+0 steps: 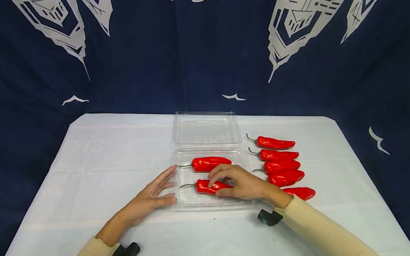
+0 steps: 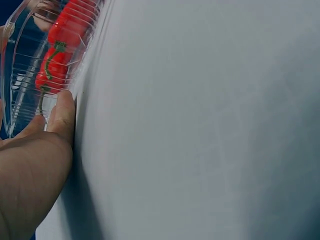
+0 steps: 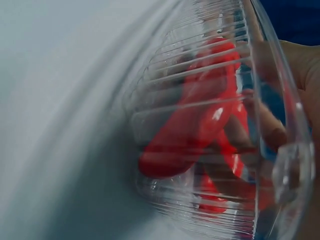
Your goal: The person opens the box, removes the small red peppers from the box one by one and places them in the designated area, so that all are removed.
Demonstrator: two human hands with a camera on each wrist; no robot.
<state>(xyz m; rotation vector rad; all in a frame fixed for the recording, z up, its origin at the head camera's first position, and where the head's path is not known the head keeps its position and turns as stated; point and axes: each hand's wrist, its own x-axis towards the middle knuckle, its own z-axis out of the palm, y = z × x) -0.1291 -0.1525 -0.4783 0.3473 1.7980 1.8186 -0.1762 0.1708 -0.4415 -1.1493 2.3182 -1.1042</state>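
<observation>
A clear plastic clamshell container lies on the table with its lid folded back. Two red peppers are inside it, a far pepper and a near pepper, both with stems toward the left. My right hand reaches over the right rim and pinches the near pepper between thumb and fingers. Through the ribbed wall in the right wrist view, a red pepper shows beside the fingers. My left hand, fingers extended, rests at the container's left edge; its fingertips meet that wall in the left wrist view.
Several more red peppers lie in a column on the white table right of the container, the nearest partly covered by my right wrist. A dark blue cloth with white prints hangs behind the table. Both wrists carry black cameras.
</observation>
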